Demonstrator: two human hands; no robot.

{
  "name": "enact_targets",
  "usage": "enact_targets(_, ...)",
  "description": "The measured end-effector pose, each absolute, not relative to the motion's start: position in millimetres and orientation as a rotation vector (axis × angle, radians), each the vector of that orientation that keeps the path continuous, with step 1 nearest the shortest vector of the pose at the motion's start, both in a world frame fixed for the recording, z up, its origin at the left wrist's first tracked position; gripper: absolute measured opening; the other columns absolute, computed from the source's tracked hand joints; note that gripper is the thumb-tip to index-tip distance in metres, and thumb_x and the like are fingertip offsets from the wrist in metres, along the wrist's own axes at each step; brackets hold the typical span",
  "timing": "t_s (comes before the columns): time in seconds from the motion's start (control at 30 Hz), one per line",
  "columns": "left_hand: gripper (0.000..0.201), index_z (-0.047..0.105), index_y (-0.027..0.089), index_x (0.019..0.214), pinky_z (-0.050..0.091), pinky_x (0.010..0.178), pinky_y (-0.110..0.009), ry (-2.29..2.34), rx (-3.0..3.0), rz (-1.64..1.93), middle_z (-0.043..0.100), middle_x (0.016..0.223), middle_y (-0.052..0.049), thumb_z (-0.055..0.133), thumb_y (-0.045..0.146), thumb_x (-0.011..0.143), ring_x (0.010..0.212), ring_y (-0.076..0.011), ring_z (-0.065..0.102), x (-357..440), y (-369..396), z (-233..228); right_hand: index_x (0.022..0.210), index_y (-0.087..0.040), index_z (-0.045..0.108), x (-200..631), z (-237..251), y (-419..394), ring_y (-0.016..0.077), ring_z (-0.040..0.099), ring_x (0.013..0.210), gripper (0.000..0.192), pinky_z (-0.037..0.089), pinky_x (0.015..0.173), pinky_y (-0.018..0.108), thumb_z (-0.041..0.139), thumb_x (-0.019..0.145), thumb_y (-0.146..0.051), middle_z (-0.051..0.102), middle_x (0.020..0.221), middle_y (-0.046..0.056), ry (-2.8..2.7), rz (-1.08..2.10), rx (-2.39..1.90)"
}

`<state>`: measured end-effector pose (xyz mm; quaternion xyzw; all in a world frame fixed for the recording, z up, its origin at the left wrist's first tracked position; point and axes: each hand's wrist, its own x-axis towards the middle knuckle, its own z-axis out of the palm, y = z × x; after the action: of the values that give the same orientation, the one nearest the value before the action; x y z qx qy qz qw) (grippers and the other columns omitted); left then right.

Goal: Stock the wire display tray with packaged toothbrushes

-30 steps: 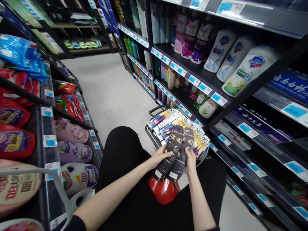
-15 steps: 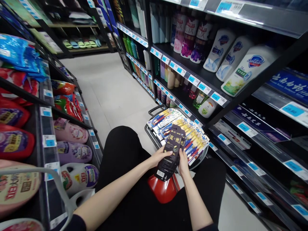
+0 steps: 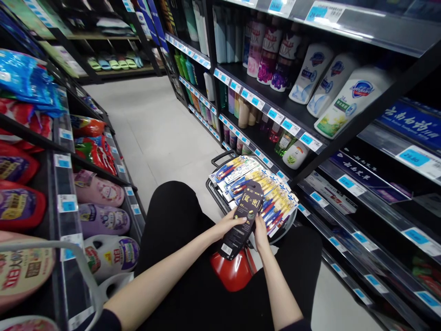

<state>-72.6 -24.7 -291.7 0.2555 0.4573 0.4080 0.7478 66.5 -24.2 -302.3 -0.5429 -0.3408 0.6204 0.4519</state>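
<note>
I am low in a shop aisle, black trousers in view. Both my hands hold a stack of black toothbrush packs point(image 3: 243, 218) with gold print, upright over a black wire basket point(image 3: 216, 162). My left hand point(image 3: 228, 224) grips the stack's left edge. My right hand point(image 3: 261, 234) holds its right edge from below. In the basket lie several blue and yellow toothbrush packs point(image 3: 262, 188). A red stool point(image 3: 233, 275) sits under me between my legs.
Right shelves point(image 3: 303, 117) carry white body-wash bottles point(image 3: 347, 103), purple bottles and blue price tags. Left shelves point(image 3: 65, 184) hold detergent bags and jugs. A grey tiled aisle floor point(image 3: 155, 128) runs ahead to slippers on far racks.
The two fanned-out black packs have been squared into a single stack, and my right hand has moved left, closer to my left hand.
</note>
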Motion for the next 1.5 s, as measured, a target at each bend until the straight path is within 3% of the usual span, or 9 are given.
enact_targets(0.2, 0.068, 0.052, 0.017, 0.118, 0.047, 0.085, -0.03, 0.996, 0.595, 0.873, 0.065, 0.111, -0.009, 0.079, 0.036, 0.058, 0.097, -0.0207, 0.062, -73.0, -27.2, -284.0, 0.114, -0.015, 0.061, 66.5, -304.4, -22.8, 0.0199, 0.051, 0.116, 0.07, 0.036, 0.106, 0.034, 0.058, 0.068, -0.068, 0.057, 0.122, 0.009, -0.808, 1.565, -1.33)
enact_targets(0.37, 0.066, 0.052, 0.017, 0.117, 0.048, 0.083, -0.03, 1.009, 0.589, 0.875, 0.066, 0.11, -0.009, 0.079, 0.036, 0.059, 0.092, -0.0197, 0.063, -73.0, -27.6, -281.4, 0.124, -0.016, 0.054, 69.8, -317.5, -24.9, 0.0199, 0.043, 0.126, 0.075, 0.031, 0.111, 0.036, 0.055, 0.071, -0.069, 0.052, 0.129, 0.009, -0.724, 1.701, -1.223)
enact_targets(0.7, 0.068, 0.053, 0.017, 0.118, 0.046, 0.09, -0.033, 0.997, 0.614, 0.889, 0.065, 0.111, -0.008, 0.079, 0.037, 0.059, 0.099, -0.0222, 0.062, -74.5, -27.0, -281.1, 0.126, -0.017, 0.053, 66.9, -293.3, -25.0, 0.0226, 0.054, 0.112, 0.076, 0.041, 0.103, 0.036, 0.072, 0.063, -0.054, 0.056, 0.123, 0.009, -0.983, 1.661, -1.218)
enact_targets(1.0, 0.07, 0.056, 0.019, 0.118, 0.045, 0.092, -0.034, 0.998, 0.492, 0.922, 0.066, 0.111, -0.008, 0.068, 0.06, 0.064, 0.099, -0.0231, 0.062, -72.6, -26.3, -290.9, 0.121, -0.013, 0.054, 65.4, -299.7, -22.9, 0.0219, 0.053, 0.114, 0.07, 0.04, 0.103, 0.034, 0.065, 0.068, -0.058, 0.055, 0.124, 0.011, -0.969, 1.597, -1.252)
enact_targets(1.17, 0.068, 0.057, 0.02, 0.118, 0.041, 0.1, -0.036, 0.982, 0.535, 0.932, 0.065, 0.117, -0.008, 0.07, 0.058, 0.064, 0.105, -0.0237, 0.061, -71.7, -27.1, -289.2, 0.115, -0.013, 0.052, 66.8, -303.7, -21.9, 0.0205, 0.053, 0.113, 0.064, 0.039, 0.102, 0.033, 0.063, 0.07, -0.058, 0.056, 0.121, 0.011, -0.997, 1.49, -1.368)
enact_targets(1.37, 0.081, 0.057, 0.018, 0.12, 0.04, 0.103, -0.041, 1.036, 0.588, 0.96, 0.066, 0.114, -0.01, 0.047, 0.078, 0.067, 0.107, -0.0252, 0.061, -71.4, -24.6, -294.5, 0.113, -0.015, 0.048, 67.8, -305.8, -24.2, 0.0181, 0.058, 0.101, 0.056, 0.044, 0.092, 0.03, 0.057, 0.076, -0.056, 0.06, 0.111, 0.01, -1.088, 1.384, -1.446)
enact_targets(1.5, 0.071, 0.053, 0.02, 0.124, 0.039, 0.105, -0.041, 1.087, 0.63, 0.989, 0.063, 0.121, -0.008, 0.051, 0.07, 0.073, 0.112, -0.0244, 0.058, -71.7, -25.0, -292.9, 0.12, -0.016, 0.041, 68.9, -312.2, -23.8, 0.0159, 0.061, 0.092, 0.058, 0.047, 0.084, 0.029, 0.051, 0.079, -0.057, 0.062, 0.104, 0.009, -1.105, 1.387, -1.437)
